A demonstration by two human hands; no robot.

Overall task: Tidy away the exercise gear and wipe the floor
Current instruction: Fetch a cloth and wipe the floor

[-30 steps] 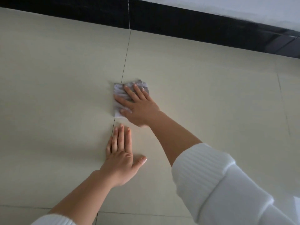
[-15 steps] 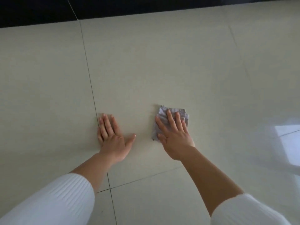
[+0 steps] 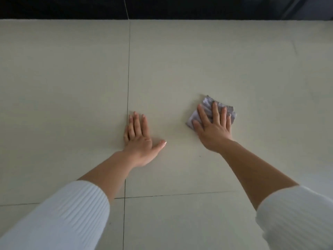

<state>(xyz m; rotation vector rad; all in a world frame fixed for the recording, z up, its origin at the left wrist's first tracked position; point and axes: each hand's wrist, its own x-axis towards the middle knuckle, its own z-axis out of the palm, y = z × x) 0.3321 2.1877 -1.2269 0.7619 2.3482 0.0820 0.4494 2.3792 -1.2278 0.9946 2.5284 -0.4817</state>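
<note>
The person leans over a pale floor (image 3: 72,87) made of big tiles. The left hand (image 3: 139,143) lies flat on the floor, palm down. Its fingers are straight and close together, and its thumb sticks out to the side. Its little finger sits right by a thin dark line (image 3: 128,69) between two tiles.

The right hand (image 3: 214,130) is flat too, with its fingers straight and a little spread. It presses down on a small grey cloth (image 3: 206,103). The cloth is crumpled and lies on the tile to the right of the line, under the fingers, with its edges showing around them. The two hands are apart, with bare floor between them.

Both arms wear white ribbed sleeves (image 3: 63,219) pushed up from the wrists. A dark strip (image 3: 180,8) runs along the far edge of the floor.
</note>
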